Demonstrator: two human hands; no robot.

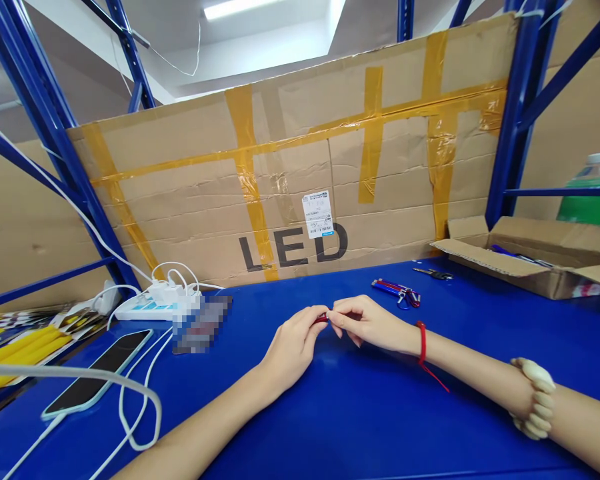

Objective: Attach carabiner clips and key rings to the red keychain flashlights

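Note:
Both of my hands meet over the middle of the blue table. My left hand and my right hand pinch a small red object between their fingertips; most of it is hidden by the fingers. A red string is tied round my right wrist and a pale bead bracelet sits further up that forearm. Just beyond my right hand lies a small pile of red and blue pen-like items.
A taped cardboard sheet marked LED stands behind the table. An open cardboard box sits at the right, with a green bottle behind it. At the left lie a phone on a white cable, a power strip and yellow packets.

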